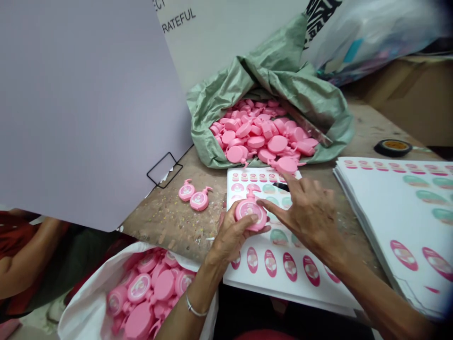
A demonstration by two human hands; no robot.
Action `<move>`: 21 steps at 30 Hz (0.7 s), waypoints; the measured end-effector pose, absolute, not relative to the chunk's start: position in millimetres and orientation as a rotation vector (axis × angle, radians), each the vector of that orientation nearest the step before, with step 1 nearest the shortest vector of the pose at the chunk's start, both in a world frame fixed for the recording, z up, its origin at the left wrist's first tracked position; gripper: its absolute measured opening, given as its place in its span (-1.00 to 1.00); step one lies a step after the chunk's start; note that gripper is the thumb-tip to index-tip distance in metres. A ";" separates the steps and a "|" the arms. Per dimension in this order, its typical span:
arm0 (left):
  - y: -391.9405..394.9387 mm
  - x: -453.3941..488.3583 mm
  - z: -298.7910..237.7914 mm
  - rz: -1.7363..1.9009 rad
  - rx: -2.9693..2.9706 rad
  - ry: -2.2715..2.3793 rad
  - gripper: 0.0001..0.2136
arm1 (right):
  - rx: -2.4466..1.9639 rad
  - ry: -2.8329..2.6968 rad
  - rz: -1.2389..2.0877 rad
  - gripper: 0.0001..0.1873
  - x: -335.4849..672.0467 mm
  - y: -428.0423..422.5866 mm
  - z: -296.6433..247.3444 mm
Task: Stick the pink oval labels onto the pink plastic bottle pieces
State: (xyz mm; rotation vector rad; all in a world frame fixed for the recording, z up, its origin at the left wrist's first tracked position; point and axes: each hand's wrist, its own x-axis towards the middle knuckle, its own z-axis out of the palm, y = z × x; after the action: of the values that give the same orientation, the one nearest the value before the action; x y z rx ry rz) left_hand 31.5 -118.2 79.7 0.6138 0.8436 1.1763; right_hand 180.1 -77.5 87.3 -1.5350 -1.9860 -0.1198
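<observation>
My left hand (230,231) is closed around a pink toy pump bottle (251,213), with its thumb on the round picture label. The bottle's spout points up. Beside it is my right hand (307,215), its thumb at the bottle's upper right edge. A dark pointed tool (281,187) sticks out between the thumb and fingers of that hand; the rest of it is hidden. Beneath both hands lies a stack of sticker sheets (255,278) with round, green and oval prints. Two labelled pink pump bottles (199,200) rest on the table to the left.
A green sack (212,146) full of plain pink bottles lies open at the back. At lower left, a white sack (88,302) holds labelled ones. More sticker sheets (382,222) and black tape (392,147) are at right. A pale panel (88,104) blocks the left; a person's arm (31,255) shows below.
</observation>
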 end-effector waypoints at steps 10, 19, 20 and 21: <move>-118.7 -24.1 51.6 1.238 0.853 1.468 -0.58 | -1.659 -1.796 0.329 -0.27 222.3 -5.6 35.1; -112.1 -46.3 43.8 1.485 1.726 2.171 -0.66 | -1.836 -1.958 0.218 -0.33 255.8 70.0 41.1; -115.2 -38.2 47.1 1.496 1.740 2.039 -0.72 | -1.825 -1.963 0.259 -0.32 251.8 66.4 42.1; -117.4 -29.0 49.6 1.483 1.696 1.885 -0.77 | -1.801 -1.961 0.305 -0.30 245.3 58.8 42.9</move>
State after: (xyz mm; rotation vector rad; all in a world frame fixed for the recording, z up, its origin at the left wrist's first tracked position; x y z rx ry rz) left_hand -29.0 -117.4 49.6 1.6959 1.8851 1.4833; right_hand 245.3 58.8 42.9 -1.8015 -1.9607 0.3048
